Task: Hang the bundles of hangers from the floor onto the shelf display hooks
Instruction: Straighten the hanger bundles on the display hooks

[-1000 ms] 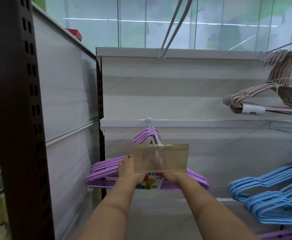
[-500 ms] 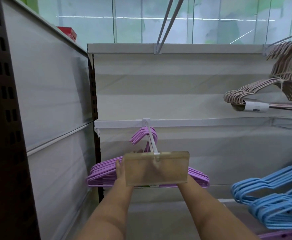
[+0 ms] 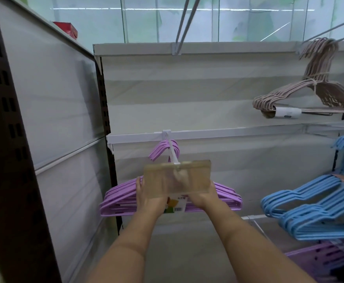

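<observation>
A bundle of purple hangers (image 3: 118, 198) hangs with its hook tops (image 3: 163, 149) over the white display hook (image 3: 172, 150) on the middle rail. A clear price-tag holder (image 3: 177, 177) at the hook's tip covers much of both hands. My left hand (image 3: 146, 198) grips the bundle left of its paper label (image 3: 176, 205). My right hand (image 3: 201, 196) grips it on the right of the label. The fingers of both hands lie behind the tag holder and the hangers.
A beige hanger bundle (image 3: 301, 94) hangs on the upper right hook, and blue hanger bundles (image 3: 314, 209) hang lower right. A purple basket (image 3: 326, 260) sits at the bottom right. A dark slotted upright (image 3: 9, 139) and a white side panel (image 3: 54, 111) close the left.
The view has moved closer and slightly right. Both hands stay on the purple bundle, which has shifted a little on the hook, its label showing again below the tag holder.
</observation>
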